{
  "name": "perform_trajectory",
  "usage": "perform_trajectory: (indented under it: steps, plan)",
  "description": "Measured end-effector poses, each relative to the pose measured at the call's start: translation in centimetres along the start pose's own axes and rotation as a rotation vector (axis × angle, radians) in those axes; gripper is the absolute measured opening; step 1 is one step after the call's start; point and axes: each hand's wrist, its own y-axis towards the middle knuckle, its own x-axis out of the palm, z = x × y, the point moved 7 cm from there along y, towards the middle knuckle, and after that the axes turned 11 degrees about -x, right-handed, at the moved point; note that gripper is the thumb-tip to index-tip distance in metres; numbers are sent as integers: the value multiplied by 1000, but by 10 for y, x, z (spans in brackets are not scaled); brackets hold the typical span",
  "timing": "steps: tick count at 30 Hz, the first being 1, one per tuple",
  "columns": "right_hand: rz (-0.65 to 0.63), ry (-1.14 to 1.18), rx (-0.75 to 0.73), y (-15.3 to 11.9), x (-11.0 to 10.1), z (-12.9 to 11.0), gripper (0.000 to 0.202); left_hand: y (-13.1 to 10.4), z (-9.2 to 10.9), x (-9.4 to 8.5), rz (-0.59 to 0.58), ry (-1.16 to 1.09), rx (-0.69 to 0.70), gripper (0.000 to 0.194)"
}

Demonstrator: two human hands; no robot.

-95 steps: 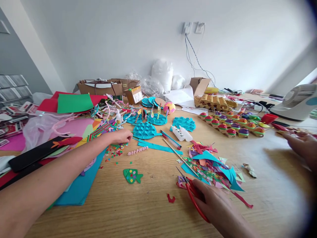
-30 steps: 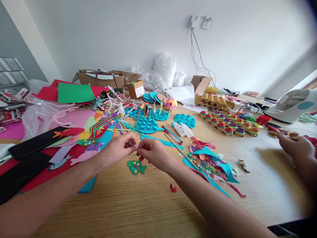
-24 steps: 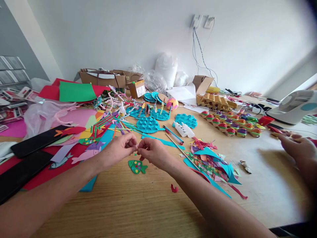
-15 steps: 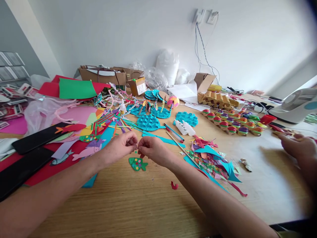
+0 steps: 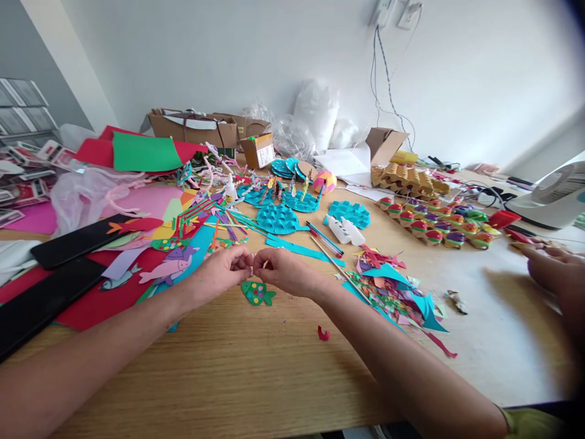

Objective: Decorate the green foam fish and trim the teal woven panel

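My left hand (image 5: 231, 268) and my right hand (image 5: 283, 271) meet at the fingertips above the middle of the table. Both pinch at something between them, too small and too covered by the fingers to name. Just below them, on the wood, lies a green paper fish (image 5: 256, 292) with coloured dots. A curled red paper scrap (image 5: 323, 333) is nearer to me, left of my right forearm. Behind my hands sits a turquoise egg-carton piece (image 5: 276, 218).
Paper fish and two black phones (image 5: 77, 241) lie at left. White glue bottles (image 5: 345, 231), pens (image 5: 325, 238) and a heap of paper scraps (image 5: 393, 286) are right of centre. Painted egg cartons (image 5: 434, 225) stand farther right, near another person's hand (image 5: 555, 274).
The view has shifted slightly, so the scene sits a little differently in frame. My hands stay pinched together above the green fish.
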Motion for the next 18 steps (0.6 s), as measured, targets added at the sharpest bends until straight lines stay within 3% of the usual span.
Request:
perform_trajectory:
  steps: [4, 9, 18]
  plan:
    - [-71, -121, -60, 1, 2, -2, 13, -12, 0, -5, 68, 152, 19, 12]
    - [-248, -271, -154, 5, 12, -4, 15, -30, -4, 1, 128, 432, 149, 23]
    - [-407, -455, -195, 13, 28, -6, 21, -34, -23, 12, 145, 499, 284, 28]
